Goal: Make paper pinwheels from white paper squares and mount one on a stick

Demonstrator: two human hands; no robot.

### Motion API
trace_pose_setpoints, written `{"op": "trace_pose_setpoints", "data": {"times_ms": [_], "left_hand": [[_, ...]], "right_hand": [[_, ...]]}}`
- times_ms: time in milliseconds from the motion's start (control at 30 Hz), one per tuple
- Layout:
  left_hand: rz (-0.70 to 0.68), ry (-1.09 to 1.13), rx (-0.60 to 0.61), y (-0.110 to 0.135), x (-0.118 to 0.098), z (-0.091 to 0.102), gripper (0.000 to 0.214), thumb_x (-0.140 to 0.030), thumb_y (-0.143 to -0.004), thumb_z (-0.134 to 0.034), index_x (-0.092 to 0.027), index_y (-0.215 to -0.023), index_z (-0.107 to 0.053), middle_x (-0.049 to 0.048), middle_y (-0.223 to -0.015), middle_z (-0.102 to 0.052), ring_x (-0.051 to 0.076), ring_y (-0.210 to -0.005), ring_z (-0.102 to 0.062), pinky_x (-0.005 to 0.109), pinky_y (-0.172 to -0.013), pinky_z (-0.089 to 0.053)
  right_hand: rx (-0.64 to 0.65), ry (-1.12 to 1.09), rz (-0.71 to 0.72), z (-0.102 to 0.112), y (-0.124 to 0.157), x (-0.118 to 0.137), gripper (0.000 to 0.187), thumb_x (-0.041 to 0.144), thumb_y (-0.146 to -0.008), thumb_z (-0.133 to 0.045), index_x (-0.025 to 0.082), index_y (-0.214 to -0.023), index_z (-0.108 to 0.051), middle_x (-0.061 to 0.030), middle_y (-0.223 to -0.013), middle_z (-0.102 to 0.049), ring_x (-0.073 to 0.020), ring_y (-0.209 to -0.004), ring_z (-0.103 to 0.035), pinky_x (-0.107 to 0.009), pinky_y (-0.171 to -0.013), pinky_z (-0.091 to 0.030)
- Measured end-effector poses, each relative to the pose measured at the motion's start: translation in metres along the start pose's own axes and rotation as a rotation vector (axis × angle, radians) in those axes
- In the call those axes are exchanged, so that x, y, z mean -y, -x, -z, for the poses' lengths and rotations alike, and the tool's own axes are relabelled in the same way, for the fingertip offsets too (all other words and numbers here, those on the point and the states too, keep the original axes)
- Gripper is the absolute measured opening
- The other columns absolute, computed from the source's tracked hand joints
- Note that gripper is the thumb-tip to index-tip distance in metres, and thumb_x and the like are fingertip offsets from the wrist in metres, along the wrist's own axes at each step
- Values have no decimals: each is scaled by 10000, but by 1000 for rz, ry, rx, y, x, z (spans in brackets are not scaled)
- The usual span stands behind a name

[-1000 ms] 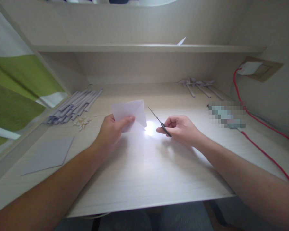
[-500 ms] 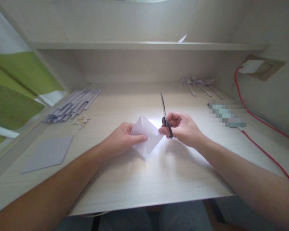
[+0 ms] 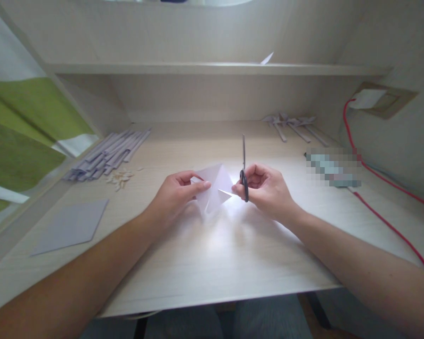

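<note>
A white sheet of paper (image 3: 212, 183), creased and with a slit at its right side, is held up over the desk. My left hand (image 3: 176, 190) pinches its left edge between thumb and fingers. Black-handled scissors (image 3: 245, 186) hang on the fingers of my right hand (image 3: 266, 188), blades pointing away from me. The right thumb and fingertip are close to the paper's right corner; whether they touch it I cannot tell.
On the desk (image 3: 198, 268), rolled paper sticks (image 3: 109, 153) lie left, beside small pale pieces (image 3: 119, 179) and a flat paper stack (image 3: 72, 226). Paper pinwheels (image 3: 289, 122) lie back right. A blurred-out device (image 3: 332, 169) and red cable (image 3: 388, 226) lie right.
The paper has turned in my left hand, and a cut flap now shows on its right side. My left hand has shifted slightly left and up. The scissors have swung a little more upright.
</note>
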State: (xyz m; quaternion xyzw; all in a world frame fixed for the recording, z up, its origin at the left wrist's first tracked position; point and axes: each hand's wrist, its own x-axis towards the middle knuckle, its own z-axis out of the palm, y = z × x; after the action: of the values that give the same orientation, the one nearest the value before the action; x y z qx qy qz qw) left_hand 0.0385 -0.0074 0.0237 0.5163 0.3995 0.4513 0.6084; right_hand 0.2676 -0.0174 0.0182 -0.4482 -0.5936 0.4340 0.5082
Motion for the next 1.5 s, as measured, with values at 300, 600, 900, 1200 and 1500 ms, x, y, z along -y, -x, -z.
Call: {"op": "trace_pose_setpoints", "data": {"times_ms": [300, 600, 900, 1200, 1500], "left_hand": [[-28, -183, 12, 0, 6, -5, 285, -367, -738, -876, -164, -929, -817, 78, -915, -807, 200, -769, -709, 284, -721, -515], [5, -6, 8, -1, 10, 0, 372, -362, -718, -908, -136, -991, -794, 101, -1013, -811, 197, -811, -712, 285, -756, -533], [20, -57, -77, 3, 7, -4, 323, -392, -700, -904, -122, -837, -789, 74, -814, -788, 185, -688, -681, 269, -659, -517], [-175, -118, -370, -2, -2, 5, 215, -282, -747, -829, -155, -916, -786, 58, -937, -796, 206, -795, -697, 286, -713, -540], [-167, -53, -348, 0, -2, 3, 176, -241, -709, -815, -169, -866, -784, 34, -868, -782, 194, -734, -681, 281, -665, -532]], "right_hand": [[-44, -98, -19, -4, 0, 1, 399, 319, -632, -935, 206, -781, -583, -12, -738, -723, -146, -614, -647, -287, -595, -541], [-94, -187, 32, -11, 3, 9, 404, 290, -609, -955, 201, -743, -585, 0, -664, -728, -128, -547, -629, -257, -527, -526], [-15, -133, 26, -8, 4, -1, 379, 270, -645, -940, 195, -779, -593, -8, -742, -738, -128, -604, -645, -257, -584, -526], [93, 381, -137, 11, -5, 1, 348, 450, -705, -888, 165, -702, -688, -20, -620, -691, -133, -529, -580, -247, -472, -371], [362, 800, -195, 13, -4, 9, 211, 378, -706, -837, 185, -734, -757, -14, -638, -695, -145, -581, -554, -263, -486, -320]]}}
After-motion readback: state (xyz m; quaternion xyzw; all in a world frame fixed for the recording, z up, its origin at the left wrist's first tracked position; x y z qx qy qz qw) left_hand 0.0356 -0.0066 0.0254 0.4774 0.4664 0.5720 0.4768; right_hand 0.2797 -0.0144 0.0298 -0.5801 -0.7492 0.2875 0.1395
